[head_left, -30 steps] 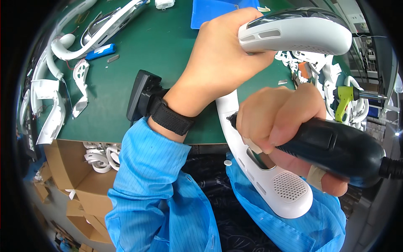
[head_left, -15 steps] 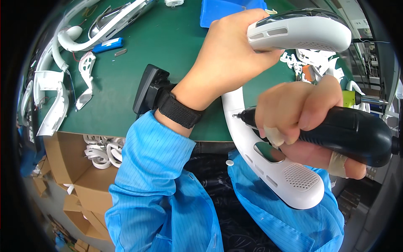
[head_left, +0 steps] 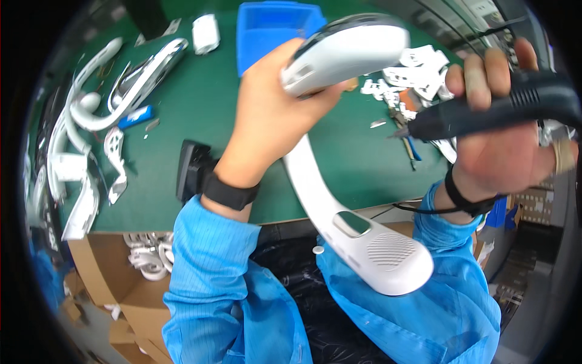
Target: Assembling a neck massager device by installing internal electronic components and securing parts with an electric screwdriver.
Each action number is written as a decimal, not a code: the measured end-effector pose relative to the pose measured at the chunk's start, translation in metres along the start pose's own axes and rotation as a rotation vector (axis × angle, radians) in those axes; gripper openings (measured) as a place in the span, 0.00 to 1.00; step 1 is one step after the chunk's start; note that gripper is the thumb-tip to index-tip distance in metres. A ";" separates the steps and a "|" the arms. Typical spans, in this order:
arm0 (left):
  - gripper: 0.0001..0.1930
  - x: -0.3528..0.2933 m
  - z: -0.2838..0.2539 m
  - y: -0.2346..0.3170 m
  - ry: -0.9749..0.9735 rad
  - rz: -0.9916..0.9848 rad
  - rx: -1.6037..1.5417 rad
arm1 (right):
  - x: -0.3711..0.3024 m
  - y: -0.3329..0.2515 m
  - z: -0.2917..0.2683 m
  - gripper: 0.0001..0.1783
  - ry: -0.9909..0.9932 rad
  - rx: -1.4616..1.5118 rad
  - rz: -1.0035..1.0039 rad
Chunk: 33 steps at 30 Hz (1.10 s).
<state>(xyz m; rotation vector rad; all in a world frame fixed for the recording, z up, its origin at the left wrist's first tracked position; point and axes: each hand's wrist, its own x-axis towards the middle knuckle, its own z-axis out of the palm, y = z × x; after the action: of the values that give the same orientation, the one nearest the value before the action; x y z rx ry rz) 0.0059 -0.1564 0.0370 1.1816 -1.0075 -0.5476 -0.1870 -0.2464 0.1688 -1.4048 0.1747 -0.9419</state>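
My left hand (head_left: 264,118) is closed round the upper part of a white U-shaped neck fan (head_left: 327,200). The fan's lower end, with an oval opening and a grille, hangs over my lap. Its other end, white with a dark glossy top, sticks out past my fingers. To the right, my right hand (head_left: 500,158) holds a black electric screwdriver (head_left: 479,112) across the palm, some fingers raised. The screwdriver's tip points left and is apart from the fan. A black device is strapped to my left wrist, and a black band circles the right one.
A blue bin (head_left: 257,48) stands at the back of the green table (head_left: 176,121). White plastic parts (head_left: 418,73) are heaped at the right; curved white housings (head_left: 91,121) and a blue battery (head_left: 136,116) lie at the left. A cardboard box (head_left: 100,261) of white parts is below the table's edge.
My right hand has lifted the screwdriver off the fan's arm and drawn it up and right, its fingers loosening. My left hand and the fan now appear farther left in view.
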 end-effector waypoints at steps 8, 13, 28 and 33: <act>0.22 -0.005 -0.003 0.006 -0.032 -0.047 -0.039 | 0.030 -0.005 -0.022 0.42 0.298 0.056 -0.113; 0.15 -0.005 0.001 0.008 -0.004 -0.065 -0.030 | 0.045 0.019 -0.058 0.42 0.430 -0.070 -0.208; 0.08 -0.005 0.002 0.014 0.017 -0.047 -0.087 | -0.028 0.008 -0.119 0.22 0.917 -0.225 -0.400; 0.09 -0.014 -0.005 0.021 0.054 0.042 -0.006 | -0.077 -0.019 -0.078 0.13 0.924 -0.515 -0.562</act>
<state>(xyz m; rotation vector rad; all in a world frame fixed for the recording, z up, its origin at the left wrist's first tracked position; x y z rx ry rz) 0.0005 -0.1364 0.0514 1.1619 -0.9820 -0.4833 -0.2932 -0.2532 0.1362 -1.3936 0.7821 -2.0939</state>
